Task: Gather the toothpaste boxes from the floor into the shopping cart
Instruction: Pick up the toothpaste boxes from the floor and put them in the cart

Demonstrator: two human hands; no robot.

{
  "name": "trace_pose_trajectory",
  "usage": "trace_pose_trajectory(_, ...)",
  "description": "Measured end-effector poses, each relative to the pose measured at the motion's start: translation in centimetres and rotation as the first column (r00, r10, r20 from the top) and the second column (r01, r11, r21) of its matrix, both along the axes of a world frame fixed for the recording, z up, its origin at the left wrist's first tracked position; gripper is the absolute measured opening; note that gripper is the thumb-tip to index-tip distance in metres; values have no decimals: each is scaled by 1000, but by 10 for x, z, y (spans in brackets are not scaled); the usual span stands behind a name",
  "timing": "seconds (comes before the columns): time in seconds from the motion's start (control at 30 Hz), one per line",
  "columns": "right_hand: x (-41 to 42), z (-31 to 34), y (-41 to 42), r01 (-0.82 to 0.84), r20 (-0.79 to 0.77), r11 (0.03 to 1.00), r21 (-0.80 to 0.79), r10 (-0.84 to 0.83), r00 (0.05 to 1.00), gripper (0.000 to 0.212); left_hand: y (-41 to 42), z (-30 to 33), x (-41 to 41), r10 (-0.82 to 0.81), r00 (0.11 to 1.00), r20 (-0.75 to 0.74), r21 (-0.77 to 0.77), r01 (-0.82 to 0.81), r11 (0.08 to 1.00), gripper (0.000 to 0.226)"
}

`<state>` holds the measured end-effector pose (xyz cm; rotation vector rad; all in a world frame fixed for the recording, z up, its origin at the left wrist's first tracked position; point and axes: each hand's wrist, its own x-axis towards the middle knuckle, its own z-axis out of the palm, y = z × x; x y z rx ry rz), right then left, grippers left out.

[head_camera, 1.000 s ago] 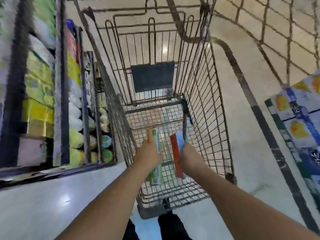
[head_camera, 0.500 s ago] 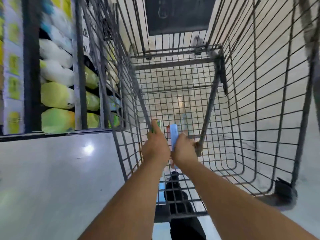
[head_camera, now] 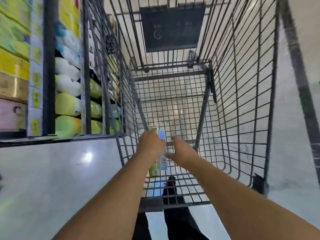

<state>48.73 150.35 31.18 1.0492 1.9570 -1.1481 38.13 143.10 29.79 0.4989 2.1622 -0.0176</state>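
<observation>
I reach both arms deep into the shopping cart (head_camera: pixel 242 118) so the boxes land low: left hand (head_camera: pixel 151 144) wraps the green toothpaste box (head_camera: pixel 154 168), blue toothpaste box (head_camera: pixel 162 153) at its 3 o'clock, right hand (head_camera: pixel 183 151) spread, apparently letting go.

toothpaste boxes (head_camera: pixel 161 149): 2 | shopping cart (head_camera: pixel 242 101): 1 | hands (head_camera: pixel 152 144): 2

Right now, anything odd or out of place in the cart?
Nothing stands out. The left hand holds a green box and a blue box upright, low inside the shopping cart; the right hand is open beside them. No damage visible.
</observation>
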Motion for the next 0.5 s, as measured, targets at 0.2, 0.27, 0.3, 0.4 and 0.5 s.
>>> trace_pose_trajectory(0.2,-8,140,44,71,-95,990,124,-59,994,77,10,150,-40,-242,969,-56,275,248,929,69)
trace_pose_trajectory(0.27,-11,196,56,56,-157,985,162,-30,987,82,3,208,-53,-333,931,-149,287,363,886,78)
trace_pose_trajectory(0.3,-14,222,62,30,-177,979,203,7,984,85,-1,236,-60,-396,895,-204,242,438,866,87)
trace_pose_trajectory(0.4,-21,291,73,-95,-218,915,393,193,957,95,-19,318,-77,-478,826,-298,97,524,846,103)
trace_pose_trajectory(0.5,-31,347,72,-217,-216,781,586,409,887,102,-40,382,-90,-434,822,-368,54,485,873,100)
